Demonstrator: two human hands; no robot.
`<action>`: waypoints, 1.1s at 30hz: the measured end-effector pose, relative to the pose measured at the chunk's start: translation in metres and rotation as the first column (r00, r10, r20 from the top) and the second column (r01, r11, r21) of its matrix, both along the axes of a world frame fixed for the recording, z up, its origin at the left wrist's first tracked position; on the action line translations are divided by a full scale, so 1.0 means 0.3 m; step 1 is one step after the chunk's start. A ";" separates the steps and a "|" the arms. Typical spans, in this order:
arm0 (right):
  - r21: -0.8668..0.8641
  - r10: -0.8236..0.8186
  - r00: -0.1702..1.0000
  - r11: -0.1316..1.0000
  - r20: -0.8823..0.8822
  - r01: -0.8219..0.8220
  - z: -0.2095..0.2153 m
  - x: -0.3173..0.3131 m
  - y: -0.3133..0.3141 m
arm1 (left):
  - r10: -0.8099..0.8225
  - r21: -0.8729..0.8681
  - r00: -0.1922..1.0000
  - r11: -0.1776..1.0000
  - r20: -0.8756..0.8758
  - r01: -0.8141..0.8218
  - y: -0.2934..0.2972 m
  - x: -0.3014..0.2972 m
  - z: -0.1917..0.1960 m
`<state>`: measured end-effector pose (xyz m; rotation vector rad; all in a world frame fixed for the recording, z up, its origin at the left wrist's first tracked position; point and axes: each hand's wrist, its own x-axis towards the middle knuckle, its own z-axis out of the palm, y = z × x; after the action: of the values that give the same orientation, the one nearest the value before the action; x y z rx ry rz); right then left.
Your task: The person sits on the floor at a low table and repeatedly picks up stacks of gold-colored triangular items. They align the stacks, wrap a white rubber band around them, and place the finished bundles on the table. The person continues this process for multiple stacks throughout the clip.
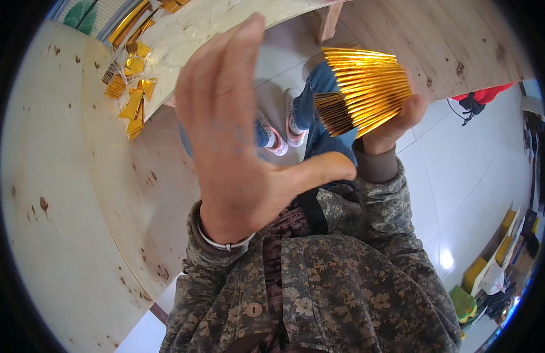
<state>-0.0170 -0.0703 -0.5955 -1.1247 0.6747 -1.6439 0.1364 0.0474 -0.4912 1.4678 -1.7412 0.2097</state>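
In the head view, the gold pleated stack (372,88) is in the right hand (392,130), held above the person's lap. It is glossy and foil-like, its many narrow folds fanned side by side — bright gold over most of it, with a block of dark brown folds at its lower left corner. The right hand is closed around its right and lower edge, thumb showing, the other fingers mostly hidden. Left of the stack and apart from it, the left hand (225,135) is wide open and holds nothing, fingers up, thumb stretched toward the stack, slightly blurred.

Well to the left of the stack, loose gold pieces (131,109) lie in a heap on the desk (55,176). Well below and right of the stack is a whitish plastic bag (494,278) — I cannot tell its contents.
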 end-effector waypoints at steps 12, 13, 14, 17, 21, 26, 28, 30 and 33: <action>-0.592 -0.391 0.706 0.804 -0.590 -0.049 0.137 -0.091 -0.035 | -0.142 0.280 0.987 0.953 0.073 0.116 -0.112 -0.050 -0.050; -0.625 -0.412 0.690 0.777 -0.595 -0.075 0.136 -0.096 -0.042 | -0.146 0.290 0.987 0.950 0.073 0.119 -0.117 -0.050 -0.048; -0.657 -0.435 0.674 0.747 -0.597 -0.099 0.133 -0.100 -0.051 | -0.155 0.275 0.985 0.953 0.079 0.128 -0.123 -0.045 -0.047; -0.680 -0.473 0.635 0.724 -0.610 -0.113 0.118 -0.104 -0.059 | -0.152 0.316 0.980 0.943 0.125 0.106 -0.136 -0.032 -0.053; -0.625 -0.428 0.644 0.773 -0.634 -0.103 0.107 -0.096 -0.052 | -0.140 0.379 0.985 0.921 0.098 0.093 -0.133 -0.036 -0.074; -0.521 -0.306 0.704 0.847 -0.640 -0.106 0.110 -0.085 -0.061 | -0.165 0.302 0.985 0.943 0.057 0.141 -0.113 -0.041 -0.094; -0.508 -0.290 0.711 0.855 -0.641 -0.110 0.095 -0.091 -0.064 | -0.159 0.327 0.987 0.934 0.031 0.141 -0.109 -0.042 -0.108; -0.491 -0.315 0.678 0.868 -0.664 -0.078 0.070 -0.103 -0.074 | -0.151 0.315 0.988 0.939 0.025 0.135 -0.102 -0.047 -0.118; -0.559 -0.374 0.621 0.819 -0.689 -0.127 0.030 -0.132 -0.103 | -0.129 0.294 0.988 0.951 0.083 0.100 -0.077 -0.041 -0.106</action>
<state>-0.0566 -0.1013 -0.5866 -2.3730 0.8362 -1.4497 0.1242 0.0241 -0.5229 1.5771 -1.9986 -0.0351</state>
